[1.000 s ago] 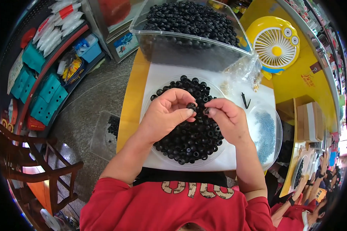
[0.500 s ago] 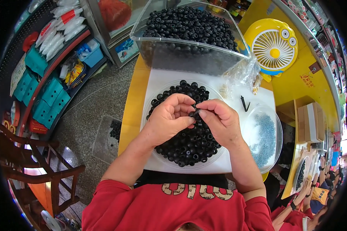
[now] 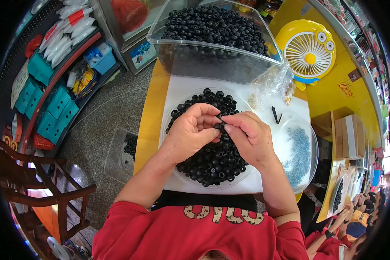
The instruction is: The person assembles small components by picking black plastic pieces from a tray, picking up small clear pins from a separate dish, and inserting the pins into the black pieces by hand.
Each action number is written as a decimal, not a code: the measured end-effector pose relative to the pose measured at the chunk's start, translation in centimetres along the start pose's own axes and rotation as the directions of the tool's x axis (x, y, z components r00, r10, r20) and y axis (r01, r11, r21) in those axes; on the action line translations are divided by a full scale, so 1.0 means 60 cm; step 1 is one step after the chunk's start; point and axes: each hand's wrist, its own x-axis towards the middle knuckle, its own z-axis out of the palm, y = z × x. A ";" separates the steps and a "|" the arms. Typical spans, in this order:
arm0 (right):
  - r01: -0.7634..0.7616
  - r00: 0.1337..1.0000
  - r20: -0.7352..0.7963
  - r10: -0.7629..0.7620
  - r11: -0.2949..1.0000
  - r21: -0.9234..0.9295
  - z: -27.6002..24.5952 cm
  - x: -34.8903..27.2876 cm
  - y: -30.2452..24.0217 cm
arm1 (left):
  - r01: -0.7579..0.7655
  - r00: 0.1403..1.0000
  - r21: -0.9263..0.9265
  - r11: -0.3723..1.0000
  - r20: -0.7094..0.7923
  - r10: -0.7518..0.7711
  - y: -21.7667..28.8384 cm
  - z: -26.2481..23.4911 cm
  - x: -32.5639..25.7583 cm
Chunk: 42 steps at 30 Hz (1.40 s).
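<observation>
My left hand [image 3: 190,132] and my right hand [image 3: 252,136] meet over a round clear tray [image 3: 242,100]. Their thumbs and fingertips pinch a small black round piece [image 3: 219,126] between them; the fingers cover most of it. Heaped in the tray are black hollow round pieces, like large beads [image 3: 212,162], many showing a hole. At the right, a second round clear tray [image 3: 313,160] holds tiny pale blue, see-through parts [image 3: 298,151]. Black snips or tweezers [image 3: 276,115] lie on the white tabletop between the hands and a crumpled plastic bag [image 3: 276,82].
A large clear bin [image 3: 216,65] full of black pieces stands at the table's far side, with a yellow fan [image 3: 308,54] to its right. Another clear box [image 3: 117,160] sits on the floor at left, near a wooden chair [image 3: 52,195]. Other people work at the far right.
My hands stay pinched together around the small black piece, with only slight shifts of the fingers. The right hand has turned a little. The whole view has moved slightly.
</observation>
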 end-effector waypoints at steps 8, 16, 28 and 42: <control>0.071 0.997 -0.003 -0.071 0.997 -0.040 0.002 0.004 0.010 | -0.023 0.999 -0.002 1.000 0.023 0.023 -0.003 -0.003 0.001; 0.098 0.995 0.020 -0.099 0.994 0.050 0.002 0.005 0.021 | 0.054 0.996 -0.108 0.993 0.079 -0.046 0.002 -0.010 -0.001; 0.187 0.982 0.055 -0.182 0.978 -0.094 0.009 0.003 0.020 | 0.042 0.999 -0.058 0.997 0.009 -0.042 0.004 -0.004 0.000; 0.288 0.951 0.265 -0.160 0.773 -0.565 0.025 0.020 0.018 | -0.041 0.990 0.314 0.948 -0.118 0.082 -0.018 -0.002 0.000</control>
